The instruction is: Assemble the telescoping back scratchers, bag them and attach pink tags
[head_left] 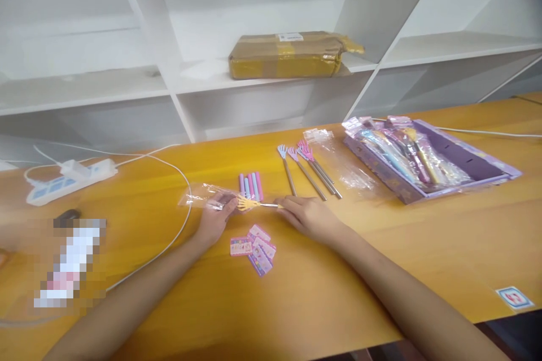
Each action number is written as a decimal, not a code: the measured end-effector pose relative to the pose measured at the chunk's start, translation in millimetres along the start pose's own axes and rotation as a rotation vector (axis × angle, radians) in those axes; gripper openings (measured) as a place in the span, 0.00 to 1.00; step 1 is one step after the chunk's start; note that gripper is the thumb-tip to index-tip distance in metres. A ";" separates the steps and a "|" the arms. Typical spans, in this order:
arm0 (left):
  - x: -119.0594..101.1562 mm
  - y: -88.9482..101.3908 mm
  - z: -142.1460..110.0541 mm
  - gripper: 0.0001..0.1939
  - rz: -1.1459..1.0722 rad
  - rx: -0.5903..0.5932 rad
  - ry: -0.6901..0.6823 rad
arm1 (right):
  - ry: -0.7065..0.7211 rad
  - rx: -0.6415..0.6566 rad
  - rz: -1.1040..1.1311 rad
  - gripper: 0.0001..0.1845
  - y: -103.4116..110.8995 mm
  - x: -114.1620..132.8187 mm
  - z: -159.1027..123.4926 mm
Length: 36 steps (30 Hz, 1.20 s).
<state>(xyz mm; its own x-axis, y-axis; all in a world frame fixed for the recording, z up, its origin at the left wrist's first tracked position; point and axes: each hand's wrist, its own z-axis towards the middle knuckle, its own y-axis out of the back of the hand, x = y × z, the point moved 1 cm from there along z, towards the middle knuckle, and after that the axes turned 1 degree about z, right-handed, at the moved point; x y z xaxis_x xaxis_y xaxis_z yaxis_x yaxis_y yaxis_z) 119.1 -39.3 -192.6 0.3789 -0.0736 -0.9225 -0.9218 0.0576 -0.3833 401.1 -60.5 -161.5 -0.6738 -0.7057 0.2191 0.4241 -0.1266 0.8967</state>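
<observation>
A back scratcher with a yellow claw head and a metal rod lies level between my hands. My right hand is closed round its handle end, which the fingers hide. My left hand pinches a clear plastic bag at the claw; whether the claw is inside the bag I cannot tell. Just behind lie several pink and blue handle sleeves. Nearer me are several overlapping printed cards. Beyond my right hand, several back scratchers with pink, lilac and blue claws rest on the table.
A purple display box holding bagged back scratchers stands at the right. Loose clear bags lie beside it. At the left are a white power strip, a looping cable and a blurred-out object. A taped carton sits on the shelf behind.
</observation>
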 end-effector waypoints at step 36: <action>-0.9 0.5 -12.5 0.15 0.364 0.060 -0.016 | -0.157 -0.006 0.038 0.31 -16.0 17.5 -2.7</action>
<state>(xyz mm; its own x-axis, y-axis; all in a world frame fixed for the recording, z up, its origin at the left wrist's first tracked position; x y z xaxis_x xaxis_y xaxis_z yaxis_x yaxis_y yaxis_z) 117.3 -51.6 -191.4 0.0284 -0.0222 -0.9993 -0.9903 0.1351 -0.0312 384.1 -72.7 -173.1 -0.7430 -0.5928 0.3109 0.4547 -0.1060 0.8843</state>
